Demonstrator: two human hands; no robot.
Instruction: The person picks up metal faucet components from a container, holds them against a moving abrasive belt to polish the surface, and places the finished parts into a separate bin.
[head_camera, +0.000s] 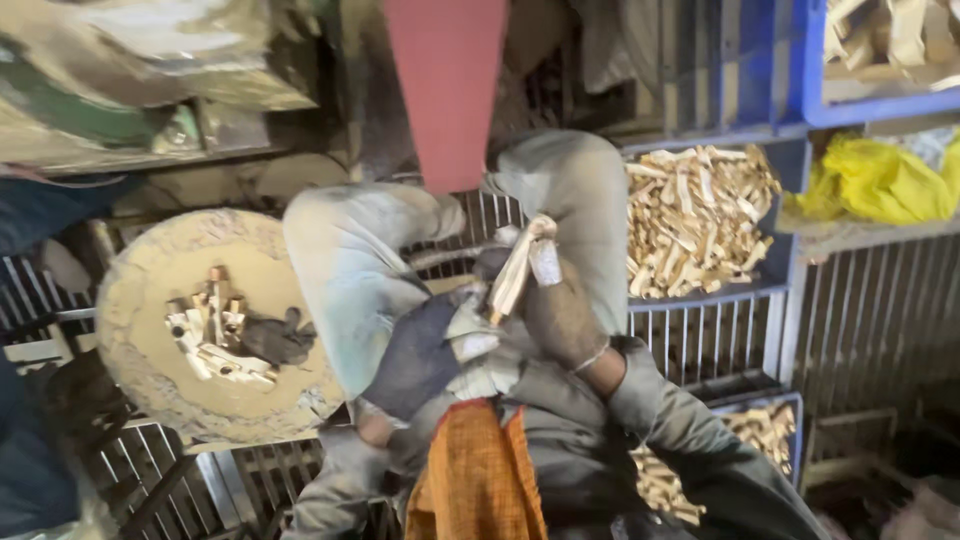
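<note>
right hand (560, 315) gloved, fingers pinching one pale wood strip (515, 275) upright | left hand (430, 350) gloved, cupped just beside below, grip unclear | blue crates of wood pieces (700, 215): two

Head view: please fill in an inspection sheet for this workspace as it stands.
Surface: round dusty block with small wood pieces and a dark rag on it.
Job's things: pale wood strip held upright above the knees.
Clutter: blue crate of pale wood pieces; yellow bag.
Grippers: left hand, in a dark glove, and right hand both close on the strip.
Cables: nothing seen.
Surroundings: metal grating; red plank.
</note>
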